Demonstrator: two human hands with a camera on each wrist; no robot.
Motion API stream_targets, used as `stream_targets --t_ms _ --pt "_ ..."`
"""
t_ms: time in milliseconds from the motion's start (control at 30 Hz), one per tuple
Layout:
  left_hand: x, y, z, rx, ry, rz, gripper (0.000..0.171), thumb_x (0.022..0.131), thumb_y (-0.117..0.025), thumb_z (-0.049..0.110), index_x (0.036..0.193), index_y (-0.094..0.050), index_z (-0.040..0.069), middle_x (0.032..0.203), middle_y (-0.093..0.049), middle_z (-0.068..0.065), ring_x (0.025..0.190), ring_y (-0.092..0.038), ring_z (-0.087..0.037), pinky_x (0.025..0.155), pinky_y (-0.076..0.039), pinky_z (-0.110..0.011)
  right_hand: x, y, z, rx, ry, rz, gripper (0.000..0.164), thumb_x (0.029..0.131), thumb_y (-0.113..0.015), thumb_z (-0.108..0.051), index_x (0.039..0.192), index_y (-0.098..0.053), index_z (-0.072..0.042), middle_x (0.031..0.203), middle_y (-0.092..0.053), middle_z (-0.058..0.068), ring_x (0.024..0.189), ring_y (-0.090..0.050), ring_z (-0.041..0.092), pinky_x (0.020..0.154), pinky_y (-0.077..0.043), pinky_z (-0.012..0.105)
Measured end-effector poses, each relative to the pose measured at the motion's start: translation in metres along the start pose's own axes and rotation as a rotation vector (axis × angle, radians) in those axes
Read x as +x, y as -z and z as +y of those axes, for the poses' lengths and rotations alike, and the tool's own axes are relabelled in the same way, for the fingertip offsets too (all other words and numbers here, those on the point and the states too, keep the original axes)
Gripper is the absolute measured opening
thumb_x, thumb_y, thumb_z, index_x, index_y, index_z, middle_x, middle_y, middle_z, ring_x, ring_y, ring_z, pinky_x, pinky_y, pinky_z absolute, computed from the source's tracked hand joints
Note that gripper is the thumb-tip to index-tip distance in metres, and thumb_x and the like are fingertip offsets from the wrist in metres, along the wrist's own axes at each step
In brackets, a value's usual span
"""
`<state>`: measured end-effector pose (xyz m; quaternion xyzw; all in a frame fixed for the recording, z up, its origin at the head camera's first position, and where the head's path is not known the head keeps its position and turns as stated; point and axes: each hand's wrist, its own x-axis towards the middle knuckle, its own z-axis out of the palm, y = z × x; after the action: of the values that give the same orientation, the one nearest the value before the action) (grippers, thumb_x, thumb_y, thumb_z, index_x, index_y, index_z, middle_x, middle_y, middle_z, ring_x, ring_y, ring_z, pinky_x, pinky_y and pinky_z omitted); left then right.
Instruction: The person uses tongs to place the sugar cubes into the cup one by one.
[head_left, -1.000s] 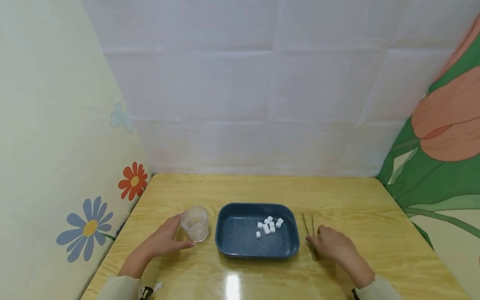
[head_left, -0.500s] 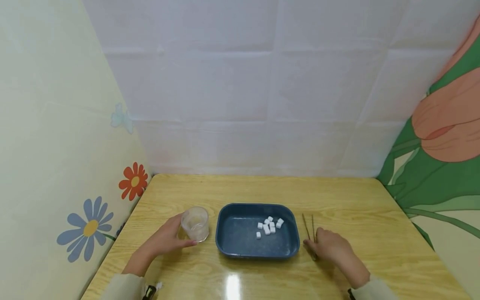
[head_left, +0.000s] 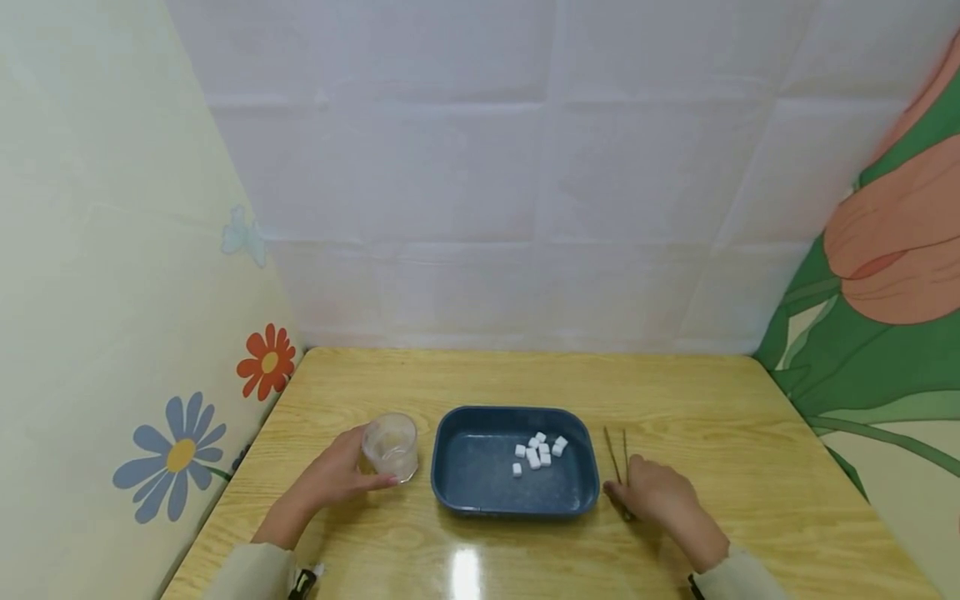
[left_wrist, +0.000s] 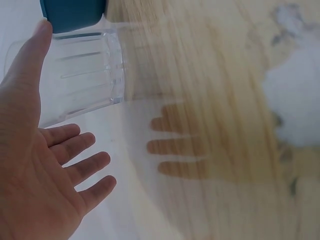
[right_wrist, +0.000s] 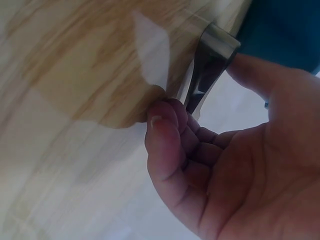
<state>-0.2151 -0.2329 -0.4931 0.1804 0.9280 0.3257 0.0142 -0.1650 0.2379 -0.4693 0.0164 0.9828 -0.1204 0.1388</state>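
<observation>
A clear glass stands upright on the table at the left. My left hand is beside it, thumb along its near side and fingers loosely extended around its left side; in the left wrist view the fingers are spread. At the right, a pair of metal tongs lies with its two arms apart, pointing away from me. My right hand holds the tongs near their bent end, between thumb and curled fingers. Between both hands is a dark blue tray with several white cubes in its right half.
The wooden table meets a white cloth backdrop behind. Flower-printed panels flank the left and right sides. A small white object is partly visible beside the left sleeve.
My right hand has shifted slightly left, its thumb now across to the left side of the tongs. My left hand has edged right, thumb closer along the glass. Tray and cubes are unchanged.
</observation>
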Motion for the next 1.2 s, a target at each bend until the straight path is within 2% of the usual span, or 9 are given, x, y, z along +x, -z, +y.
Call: stream_targets --t_ms 233,300,367,500,567,967,1200 --pt "0.001 -0.004 -0.001 0.008 0.0 0.011 0.082 0.063 -0.081 0.052 0.13 -0.049 0.018 0.112 -0.06 0.006 0.104 -0.055 -0.013 0.091 -0.046 -0.043 0.004 -0.004 0.002 0.01 -0.005 -0.001 0.041 0.087 -0.06 -0.043 0.087 -0.052 -0.002 0.067 -0.05 0.007 0.056 -0.049 0.021 0.046 -0.039 0.033" --pt "0.0 -0.005 -0.001 0.022 0.018 0.016 0.085 0.063 -0.08 0.054 0.133 -0.047 0.018 0.113 -0.059 0.004 0.105 -0.055 -0.015 0.092 -0.045 -0.043 0.005 -0.005 0.002 0.005 -0.009 -0.005 0.038 0.088 -0.059 -0.039 0.087 -0.052 -0.002 0.068 -0.05 0.007 0.057 -0.049 0.021 0.046 -0.039 0.033" --pt "-0.001 -0.006 0.0 0.051 0.045 0.02 0.091 0.064 -0.078 0.057 0.137 -0.043 0.015 0.121 -0.057 -0.004 0.112 -0.053 -0.022 0.095 -0.043 -0.047 0.005 -0.004 0.003 -0.002 -0.015 -0.01 0.034 0.089 -0.058 -0.035 0.087 -0.052 -0.001 0.068 -0.051 0.009 0.058 -0.049 0.022 0.047 -0.04 0.034" --pt "-0.003 -0.007 0.0 0.124 0.104 0.013 0.106 0.065 -0.072 0.065 0.144 -0.031 0.008 0.141 -0.04 -0.022 0.129 -0.039 -0.04 0.1 -0.035 -0.058 0.005 -0.002 0.004 -0.002 -0.012 -0.008 0.029 0.09 -0.057 -0.027 0.088 -0.052 0.002 0.07 -0.052 0.011 0.059 -0.05 0.022 0.049 -0.042 0.036" --pt "-0.004 -0.008 0.0 0.143 0.122 0.007 0.109 0.065 -0.07 0.066 0.146 -0.027 0.006 0.147 -0.029 -0.025 0.134 -0.029 -0.043 0.102 -0.031 -0.061 0.004 -0.001 0.005 0.011 -0.005 -0.005 0.027 0.09 -0.056 -0.025 0.088 -0.052 0.002 0.07 -0.052 0.011 0.059 -0.05 0.022 0.049 -0.042 0.036" --pt "-0.004 -0.006 0.001 0.136 0.093 0.006 0.112 0.067 -0.069 0.066 0.147 -0.022 0.004 0.152 -0.023 -0.018 0.139 -0.02 -0.037 0.106 -0.027 -0.059 0.0 0.019 0.014 0.079 0.028 0.083 0.024 0.09 -0.046 -0.023 0.082 -0.049 0.0 0.065 -0.048 0.009 0.054 -0.044 0.022 0.044 -0.035 0.032" --pt "-0.005 -0.006 0.0 0.133 0.082 -0.002 0.11 0.067 -0.069 0.066 0.147 -0.023 0.006 0.152 -0.025 -0.017 0.14 -0.02 -0.036 0.106 -0.027 -0.058 -0.003 0.025 0.018 0.105 0.05 0.168 0.021 0.096 -0.045 -0.02 0.094 -0.048 0.0 0.062 -0.049 0.006 0.049 -0.045 0.018 0.041 -0.035 0.03"
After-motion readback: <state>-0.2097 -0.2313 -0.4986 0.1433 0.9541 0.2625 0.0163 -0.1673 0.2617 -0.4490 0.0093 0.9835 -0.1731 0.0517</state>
